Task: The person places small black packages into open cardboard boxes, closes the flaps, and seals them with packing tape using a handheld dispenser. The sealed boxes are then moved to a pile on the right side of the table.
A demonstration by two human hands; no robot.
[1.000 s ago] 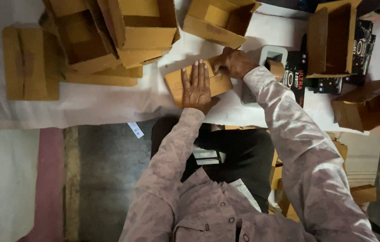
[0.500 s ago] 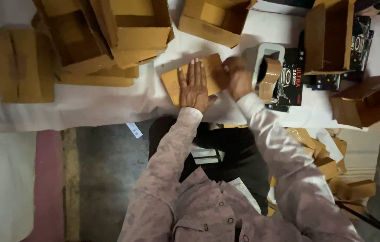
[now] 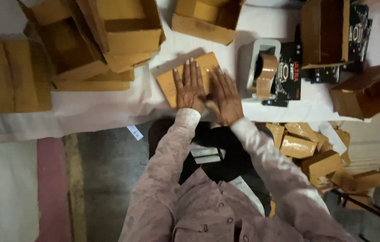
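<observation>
Left hand (image 3: pixel 190 87) and right hand (image 3: pixel 226 96) flat, fingers spread, grip apart, on smooth taped cardboard parcel (image 3: pixel 189 74)

We see a small flat brown package (image 3: pixel 185 76) on the white table (image 3: pixel 87 112), pressed under both our hands; open brown cartons (image 3: pixel 109 31) are heaped to its left, with a flattened brown one (image 3: pixel 17 74) at the far left; another open carton (image 3: pixel 205 18) lies above; a tall brown box (image 3: pixel 323 31) stands upper right beside black printed packaging (image 3: pixel 288 74); one tipped carton (image 3: pixel 367 92) sits at the right edge; small taped brown parcels (image 3: pixel 315 157) are piled on the floor below.
</observation>
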